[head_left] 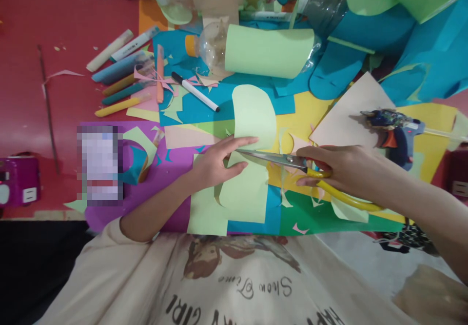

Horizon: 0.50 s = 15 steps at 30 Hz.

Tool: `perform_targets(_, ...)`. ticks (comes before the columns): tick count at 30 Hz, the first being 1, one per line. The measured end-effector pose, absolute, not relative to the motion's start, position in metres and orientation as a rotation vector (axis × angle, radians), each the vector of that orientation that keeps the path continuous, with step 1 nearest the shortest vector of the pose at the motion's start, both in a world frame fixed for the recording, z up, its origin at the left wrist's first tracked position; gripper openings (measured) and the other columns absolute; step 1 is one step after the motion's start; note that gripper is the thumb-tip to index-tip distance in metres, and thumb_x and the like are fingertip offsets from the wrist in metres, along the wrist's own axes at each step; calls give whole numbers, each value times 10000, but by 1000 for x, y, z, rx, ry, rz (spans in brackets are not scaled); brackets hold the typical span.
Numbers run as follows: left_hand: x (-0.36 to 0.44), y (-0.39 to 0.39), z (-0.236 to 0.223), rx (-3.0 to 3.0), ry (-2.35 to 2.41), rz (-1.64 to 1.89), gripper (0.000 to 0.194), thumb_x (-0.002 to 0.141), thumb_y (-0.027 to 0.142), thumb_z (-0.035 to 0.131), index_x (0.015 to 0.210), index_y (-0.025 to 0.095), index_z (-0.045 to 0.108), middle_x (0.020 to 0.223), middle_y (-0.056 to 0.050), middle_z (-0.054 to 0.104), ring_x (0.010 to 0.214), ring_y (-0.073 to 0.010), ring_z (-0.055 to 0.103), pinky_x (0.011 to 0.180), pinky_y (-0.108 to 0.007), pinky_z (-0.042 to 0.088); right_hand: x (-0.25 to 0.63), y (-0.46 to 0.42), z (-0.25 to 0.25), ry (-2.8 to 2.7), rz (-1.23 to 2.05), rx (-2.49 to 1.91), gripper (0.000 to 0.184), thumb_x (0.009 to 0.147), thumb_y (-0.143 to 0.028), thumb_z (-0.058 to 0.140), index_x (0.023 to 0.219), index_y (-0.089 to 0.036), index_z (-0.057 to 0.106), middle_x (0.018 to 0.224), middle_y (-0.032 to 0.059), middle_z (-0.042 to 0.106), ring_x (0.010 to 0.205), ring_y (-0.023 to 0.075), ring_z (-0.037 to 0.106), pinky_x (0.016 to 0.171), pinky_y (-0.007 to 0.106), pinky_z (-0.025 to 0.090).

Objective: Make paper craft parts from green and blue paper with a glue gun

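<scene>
My left hand [218, 161] pinches the left edge of a pale green paper shape [252, 120] lying over coloured sheets, thumb below and fingers stretched above it. My right hand [341, 169] is wrapped round the yellow handles of a pair of scissors [281, 159]. The metal blades point left, and their tips reach into the green paper beside my left fingers. A larger pale green sheet [206, 213] lies under the shape, at the table's near edge.
A blue glue gun [397, 132] rests on yellow paper at the right. A black-capped white marker [195, 92] and several markers and crayons [122, 83] lie at the left. Clear plastic bottles [210, 47], rolled green paper and blue paper crowd the back. A purple box [18, 178] sits far left.
</scene>
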<state>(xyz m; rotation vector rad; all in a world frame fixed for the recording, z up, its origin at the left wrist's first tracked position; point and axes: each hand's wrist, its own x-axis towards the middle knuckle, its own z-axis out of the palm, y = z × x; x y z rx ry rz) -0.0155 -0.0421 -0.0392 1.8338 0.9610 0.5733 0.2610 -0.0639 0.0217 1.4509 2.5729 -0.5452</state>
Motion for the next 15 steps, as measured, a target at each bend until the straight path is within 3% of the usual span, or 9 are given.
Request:
perform_targets(6, -17, -37, -39, 1804, 980, 679, 435, 824, 201, 590, 1257, 245, 582, 1245, -43, 647, 737, -92, 595, 529, -174, 438, 266, -69, 15, 2552, -482, 1581, 419, 856, -601, 478, 953, -246, 677, 568, 21, 629, 399, 170, 509, 394, 235, 217)
perform_targets(11, -23, -27, -39, 1653, 1088, 785, 444, 799, 214, 610, 1241, 248, 596, 1255, -37, 640, 571, -46, 534, 465, -173, 422, 261, -72, 15, 2229, -395, 1916, 278, 772, -374, 597, 992, -220, 667, 613, 48, 665, 486, 214, 572, 435, 260, 261)
perform_targets(15, -25, -23, -38, 1543, 1160, 845, 417, 785, 223, 619, 1202, 224, 617, 1258, -49, 636, 584, -51, 549, 468, -174, 436, 260, -78, 16, 1899, -454, 2229, 371, 702, -273, 641, 1071, -234, 629, 709, 65, 692, 617, 256, 629, 517, 277, 368)
